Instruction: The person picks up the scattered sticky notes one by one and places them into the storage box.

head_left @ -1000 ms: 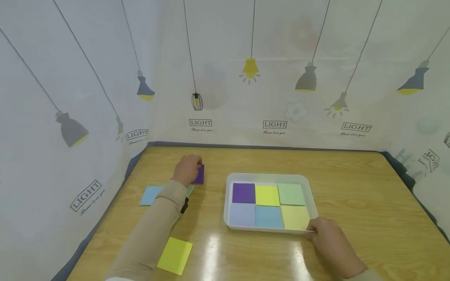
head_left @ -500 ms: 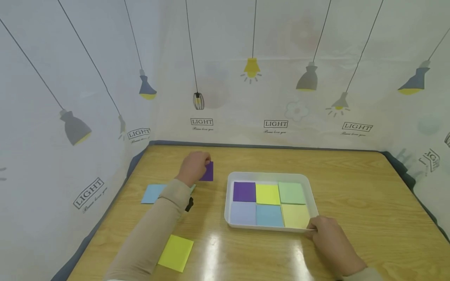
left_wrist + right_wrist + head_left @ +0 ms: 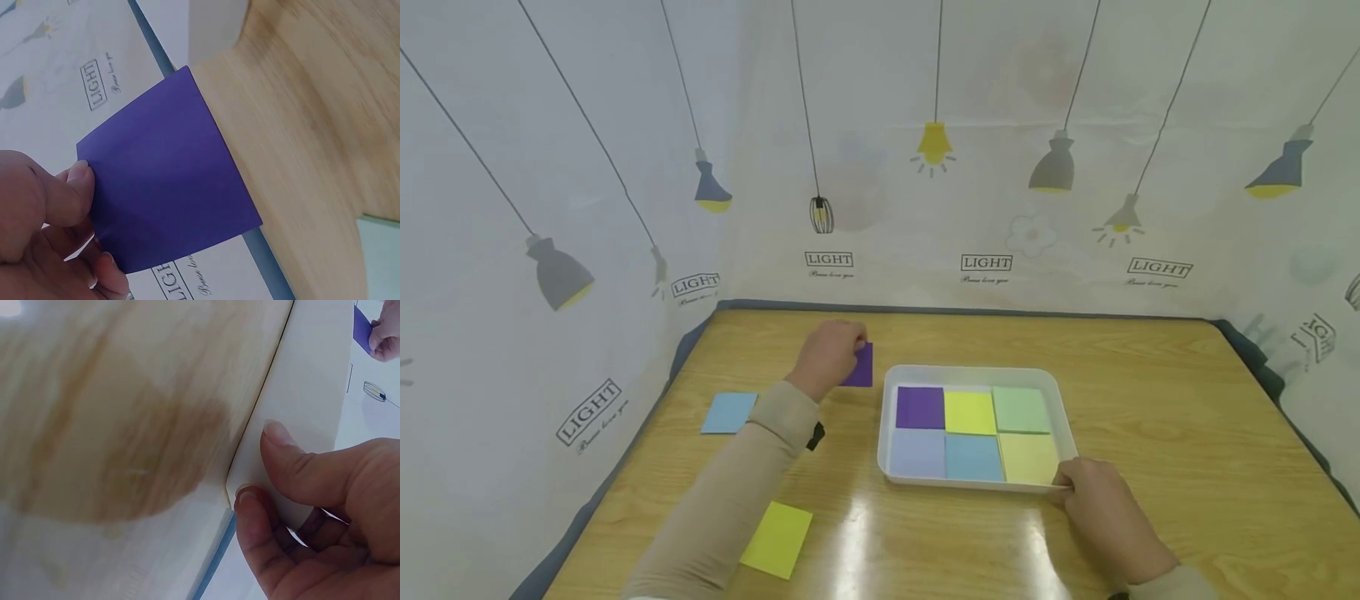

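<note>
My left hand [image 3: 829, 358] pinches a purple sticky note pad [image 3: 863, 367] by one edge, to the left of the white tray. In the left wrist view the purple pad [image 3: 169, 175] hangs flat and tilted between thumb and fingers. With curled fingers, my right hand [image 3: 1105, 517] grips the near right corner of the white tray [image 3: 887, 392]; thumb and fingertips on its wall show in the right wrist view. Two rows of square pads lie in the tray: purple [image 3: 921, 408], yellow [image 3: 970, 414] and light green [image 3: 1021, 410] behind, lavender [image 3: 917, 452], blue [image 3: 973, 458] and pale yellow [image 3: 1028, 459] in front.
On the wooden table [image 3: 1165, 400], a blue pad [image 3: 728, 413] lies left of my forearm and a yellow pad [image 3: 778, 540] near the front. A light green pad [image 3: 384, 256] shows at the left wrist view's edge. A printed white sheet walls the table's back and sides.
My left hand has moved right, toward the tray, carrying the purple sticky note pad. The right hand stays at the tray's corner.
</note>
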A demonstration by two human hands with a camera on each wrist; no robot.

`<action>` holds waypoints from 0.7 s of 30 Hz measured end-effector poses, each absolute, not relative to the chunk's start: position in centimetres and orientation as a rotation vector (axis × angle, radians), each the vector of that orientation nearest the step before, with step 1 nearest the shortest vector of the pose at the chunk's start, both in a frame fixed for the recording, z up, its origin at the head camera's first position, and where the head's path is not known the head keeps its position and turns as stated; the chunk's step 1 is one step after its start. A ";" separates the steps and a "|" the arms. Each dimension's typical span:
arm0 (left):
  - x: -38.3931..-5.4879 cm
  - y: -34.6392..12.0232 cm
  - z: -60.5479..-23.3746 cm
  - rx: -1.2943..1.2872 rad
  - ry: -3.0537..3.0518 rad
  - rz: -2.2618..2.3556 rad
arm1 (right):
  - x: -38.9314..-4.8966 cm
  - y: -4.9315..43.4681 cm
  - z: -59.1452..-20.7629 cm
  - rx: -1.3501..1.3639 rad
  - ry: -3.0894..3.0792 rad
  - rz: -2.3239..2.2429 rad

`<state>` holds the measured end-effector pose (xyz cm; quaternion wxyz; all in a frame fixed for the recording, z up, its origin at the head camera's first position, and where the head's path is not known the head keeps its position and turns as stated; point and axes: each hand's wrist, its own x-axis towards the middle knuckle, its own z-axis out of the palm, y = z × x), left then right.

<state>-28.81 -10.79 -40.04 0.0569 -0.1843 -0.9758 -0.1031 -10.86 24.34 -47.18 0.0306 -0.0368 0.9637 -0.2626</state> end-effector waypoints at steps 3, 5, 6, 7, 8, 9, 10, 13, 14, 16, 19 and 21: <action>-28.6 -10.0 -39.7 -0.598 -2.951 -0.309 | -10.9 24.3 -47.1 -0.120 2.971 -0.801; -28.5 -9.4 -39.5 -0.615 -2.951 -0.303 | -10.9 24.3 -47.0 -0.126 2.973 -0.799; -28.4 -9.0 -39.4 -0.619 -2.956 -0.301 | -10.9 24.3 -47.0 -0.132 2.977 -0.795; -28.4 -8.7 -39.3 -0.623 -2.964 -0.301 | -10.9 24.3 -47.0 -0.136 2.982 -0.791; -28.3 -8.4 -39.2 -0.630 -2.969 -0.300 | -11.0 24.3 -47.0 -0.140 2.985 -0.788; -28.3 -8.0 -39.2 -0.636 -2.975 -0.300 | -11.0 24.4 -47.1 -0.145 2.990 -0.783; -28.2 -7.6 -39.1 -0.641 -2.984 -0.300 | -11.0 24.4 -47.1 -0.151 2.993 -0.780; -28.0 -6.5 -38.9 -0.660 -3.013 -0.295 | -11.0 24.5 -47.2 -0.166 3.003 -0.771; -27.9 -6.2 -38.8 -0.665 -3.023 -0.293 | -11.0 24.5 -47.2 -0.166 3.003 -0.769; -27.7 -5.4 -38.8 -0.679 -3.037 -0.280 | -11.0 24.6 -47.3 -0.164 3.005 -0.766; -27.4 -4.4 -38.9 -0.698 -3.055 -0.264 | -11.0 24.5 -47.4 -0.154 3.004 -0.772; -27.2 -3.7 -39.2 -0.718 -3.060 -0.264 | -11.0 24.5 -47.4 -0.149 3.005 -0.781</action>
